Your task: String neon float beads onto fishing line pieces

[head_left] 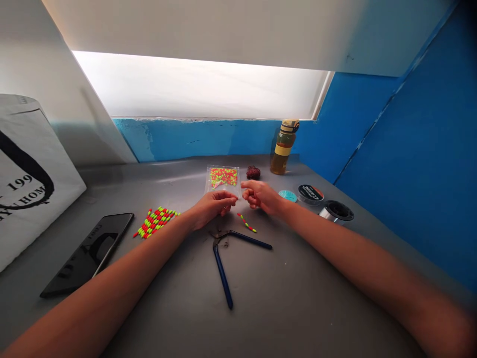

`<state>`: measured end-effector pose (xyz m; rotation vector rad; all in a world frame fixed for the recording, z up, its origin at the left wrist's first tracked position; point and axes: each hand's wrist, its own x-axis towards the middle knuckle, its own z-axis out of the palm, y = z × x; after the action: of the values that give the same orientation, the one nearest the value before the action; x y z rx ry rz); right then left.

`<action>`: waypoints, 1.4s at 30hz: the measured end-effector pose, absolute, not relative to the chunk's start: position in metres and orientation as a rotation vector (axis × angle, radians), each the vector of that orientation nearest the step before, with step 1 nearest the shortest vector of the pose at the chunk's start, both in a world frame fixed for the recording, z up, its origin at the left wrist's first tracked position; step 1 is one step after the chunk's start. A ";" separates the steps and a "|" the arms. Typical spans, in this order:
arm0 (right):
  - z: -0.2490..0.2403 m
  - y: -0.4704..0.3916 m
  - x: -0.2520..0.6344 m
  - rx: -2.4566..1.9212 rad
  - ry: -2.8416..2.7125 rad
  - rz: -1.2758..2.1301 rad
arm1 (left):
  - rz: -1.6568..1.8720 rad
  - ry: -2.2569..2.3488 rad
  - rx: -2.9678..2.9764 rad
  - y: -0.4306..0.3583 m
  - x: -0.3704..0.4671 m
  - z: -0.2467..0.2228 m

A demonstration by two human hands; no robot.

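Bead strand (246,224): 1; pliers (216,242): 1
I had the left hand (212,205) pinched, right hand (264,195) curled, how tightly I couldn't tell, nor if either held anything. The strand showed between hands and pliers.

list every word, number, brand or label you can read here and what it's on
"199": white bag
"HOM": same bag, lower line; the letters around it are partly hidden or unclear
"CLASSIC": black round label; its smaller print is unreadable
Teal round label: too small to read
Bottle: faint marking, too small to read
Phone: only reflected lettering, not clearly legible
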<state>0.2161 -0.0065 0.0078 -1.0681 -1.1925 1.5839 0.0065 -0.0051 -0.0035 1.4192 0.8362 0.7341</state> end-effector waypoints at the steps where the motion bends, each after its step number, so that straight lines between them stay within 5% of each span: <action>1: 0.009 -0.006 0.217 -1.132 -1.264 1.403 | 0.735 0.841 1.417 -0.005 0.007 -0.004; 7: 0.019 -0.008 0.218 -1.124 -1.518 0.733 | 0.727 0.838 1.416 -0.004 0.006 -0.004; 13: 0.034 -0.014 0.222 -1.123 -1.673 0.671 | 0.722 0.839 1.409 -0.004 0.006 -0.003; 30: 0.033 -0.014 0.232 -1.124 -2.071 1.219 | 0.747 0.785 1.340 -0.004 0.005 -0.001; 42: 0.028 -0.014 0.226 -1.154 -2.172 0.803 | 0.708 0.857 1.410 -0.005 0.006 0.000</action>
<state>0.2261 -0.0141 0.0284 -1.1543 -2.1716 0.8031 0.0061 -0.0053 0.0001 1.4096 0.8566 0.7084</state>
